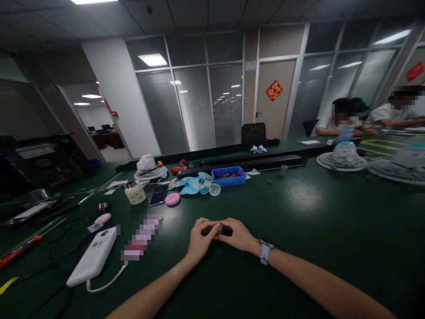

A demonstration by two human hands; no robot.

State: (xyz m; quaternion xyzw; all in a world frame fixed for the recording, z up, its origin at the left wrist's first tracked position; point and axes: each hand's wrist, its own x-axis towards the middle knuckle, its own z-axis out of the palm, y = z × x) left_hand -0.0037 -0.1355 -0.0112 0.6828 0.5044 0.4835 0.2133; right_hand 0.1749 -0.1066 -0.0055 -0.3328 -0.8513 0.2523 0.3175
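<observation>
My left hand and my right hand meet over the green table, close in front of me. Between their fingers is a small grey metallic part with a rounded end. The left thumb presses on this part, while the right fingers curl round its other side. Dark patches beside it may be more of the same piece or shadow; I cannot tell. Much of the part is covered by my fingers. A watch with a pale strap is on my right wrist.
Beyond my hands lie blue fan blades, a blue bin and a pink round lid. A white power bank with a cable sits left. White fan housings stand right, near two seated people.
</observation>
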